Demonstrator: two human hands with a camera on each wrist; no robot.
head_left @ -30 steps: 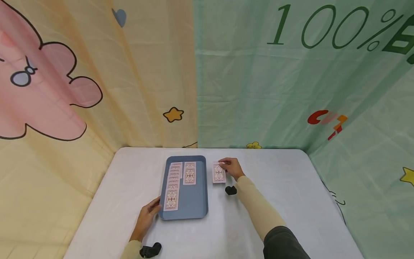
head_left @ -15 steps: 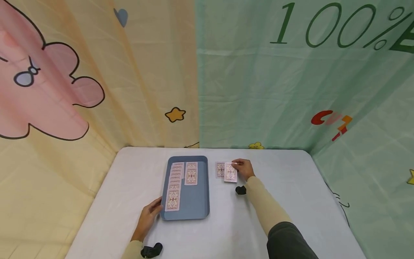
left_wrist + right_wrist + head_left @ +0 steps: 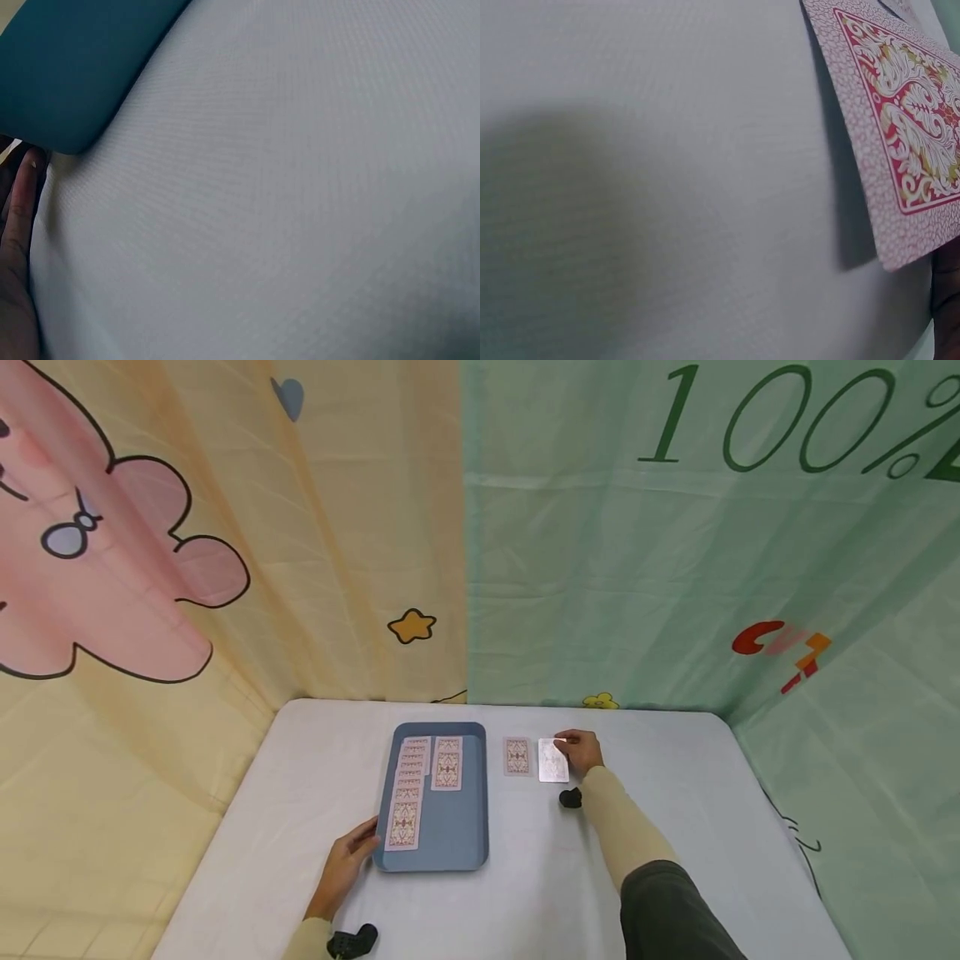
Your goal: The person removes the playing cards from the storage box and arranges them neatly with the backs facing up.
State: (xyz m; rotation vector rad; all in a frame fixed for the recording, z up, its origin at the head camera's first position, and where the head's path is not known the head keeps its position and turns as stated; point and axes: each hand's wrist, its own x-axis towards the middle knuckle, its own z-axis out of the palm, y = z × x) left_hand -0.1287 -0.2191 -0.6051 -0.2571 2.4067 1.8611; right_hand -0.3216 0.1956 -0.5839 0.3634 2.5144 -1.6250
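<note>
Above the white tabletop to the right of the tray, my right hand (image 3: pixel 583 750) pinches a playing card (image 3: pixel 553 762) by its upper right corner. In the right wrist view this card (image 3: pixel 911 112) shows a red patterned back and stands tilted off the cloth. Another playing card (image 3: pixel 517 757) lies back up just left of it. My left hand (image 3: pixel 343 864) rests against the left side of a blue-grey tray (image 3: pixel 453 831), its fingers fairly straight at the rim. In the left wrist view the thumb (image 3: pixel 24 195) touches the tray's corner (image 3: pixel 71 127) from outside.
On the tray lie a long overlapping column of cards (image 3: pixel 403 822) at left and a shorter overlapping column (image 3: pixel 447 772) at upper right, all backs up. Printed curtains (image 3: pixel 600 568) enclose the white table (image 3: pixel 675 827) at the back and sides.
My right hand has moved right with its card, uncovering the other card left on the table. My left hand and the tray have stayed in place.
</note>
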